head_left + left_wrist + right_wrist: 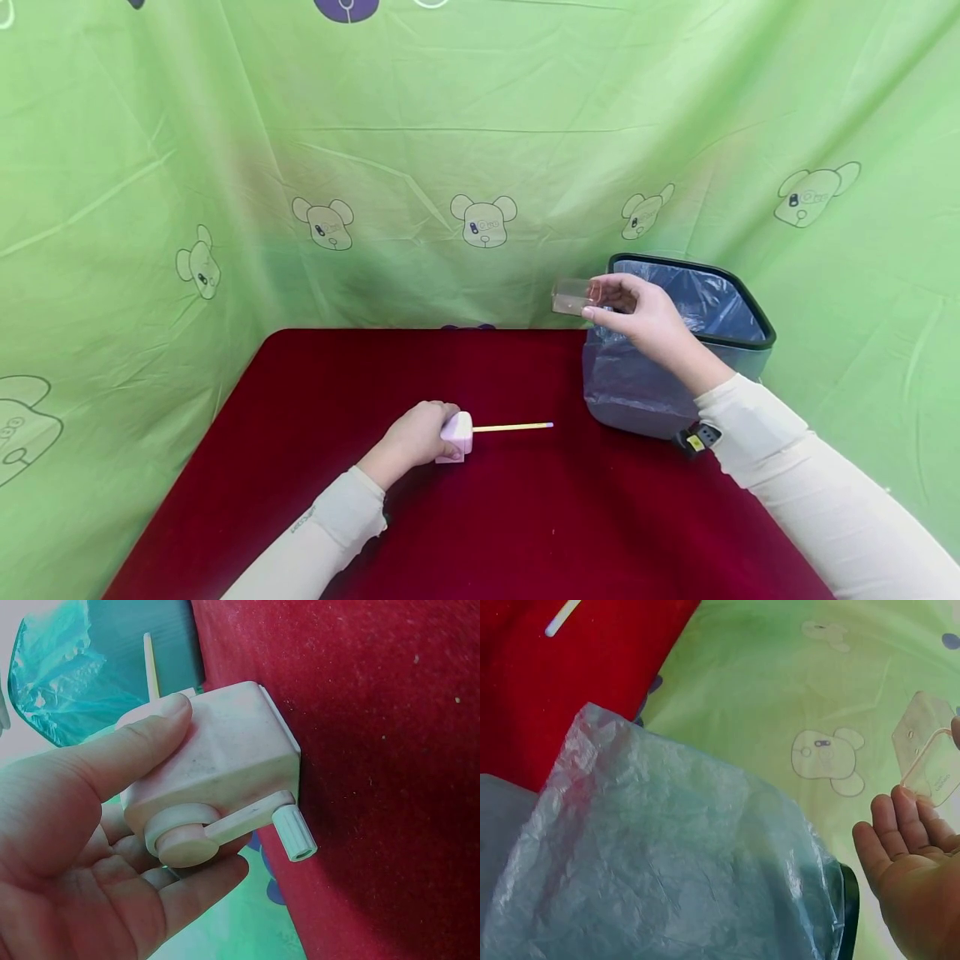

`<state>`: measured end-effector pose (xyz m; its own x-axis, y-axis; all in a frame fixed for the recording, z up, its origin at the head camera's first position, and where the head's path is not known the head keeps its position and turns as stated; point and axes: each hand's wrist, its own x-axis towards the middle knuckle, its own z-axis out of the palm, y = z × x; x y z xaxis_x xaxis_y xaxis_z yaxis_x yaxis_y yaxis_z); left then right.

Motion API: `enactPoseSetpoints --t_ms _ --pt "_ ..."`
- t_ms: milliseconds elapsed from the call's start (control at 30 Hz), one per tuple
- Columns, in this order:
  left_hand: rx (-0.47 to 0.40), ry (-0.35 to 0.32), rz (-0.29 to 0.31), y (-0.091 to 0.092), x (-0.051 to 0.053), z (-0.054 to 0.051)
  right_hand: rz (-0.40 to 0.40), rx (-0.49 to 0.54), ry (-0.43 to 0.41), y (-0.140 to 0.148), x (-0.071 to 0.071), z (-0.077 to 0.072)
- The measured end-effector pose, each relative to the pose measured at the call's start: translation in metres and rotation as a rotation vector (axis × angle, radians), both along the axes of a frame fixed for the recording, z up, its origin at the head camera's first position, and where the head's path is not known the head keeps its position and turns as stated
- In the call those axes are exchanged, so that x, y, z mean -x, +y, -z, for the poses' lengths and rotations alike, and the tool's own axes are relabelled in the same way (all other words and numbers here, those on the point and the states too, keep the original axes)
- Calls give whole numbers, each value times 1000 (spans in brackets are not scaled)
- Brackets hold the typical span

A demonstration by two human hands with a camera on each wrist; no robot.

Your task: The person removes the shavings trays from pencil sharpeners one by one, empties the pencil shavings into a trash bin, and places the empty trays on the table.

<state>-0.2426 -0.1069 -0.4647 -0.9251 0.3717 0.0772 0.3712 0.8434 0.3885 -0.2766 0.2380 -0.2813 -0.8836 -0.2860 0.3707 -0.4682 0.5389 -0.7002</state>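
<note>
My left hand (416, 433) grips a pale pink crank pencil sharpener (460, 428) low over the middle of the table, thumb on one side and fingers beneath. Its crank handle (294, 834) faces the left wrist camera. From the sharpener's far side a yellow pencil (513, 427) points right; whether it sits inside or lies behind, I cannot tell. Up at the right, my right hand (651, 318) pinches a small see-through box (570, 298), like a shavings drawer, between thumb and fingers. The box (924, 754) is tilted beside the bin's left rim, and its contents are unclear.
A dark-rimmed waste bin (752, 312) lined with a translucent bag (618, 367) stands at the table's right side, under my right forearm. Dark red cloth (337, 375) covers the table. Green curtain (405, 150) with bear faces hangs behind and at the sides.
</note>
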Motion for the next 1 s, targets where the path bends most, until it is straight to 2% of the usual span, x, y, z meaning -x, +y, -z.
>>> enactPoseSetpoints --t_ms 367,767,1000 --pt "-27 -10 1 1 0 -1 -41 54 -4 -7 -8 12" --pt "-8 2 -1 0 1 1 -59 69 -32 -14 -15 19" --pt "-9 1 1 0 2 3 -92 100 -18 -15 -17 26"
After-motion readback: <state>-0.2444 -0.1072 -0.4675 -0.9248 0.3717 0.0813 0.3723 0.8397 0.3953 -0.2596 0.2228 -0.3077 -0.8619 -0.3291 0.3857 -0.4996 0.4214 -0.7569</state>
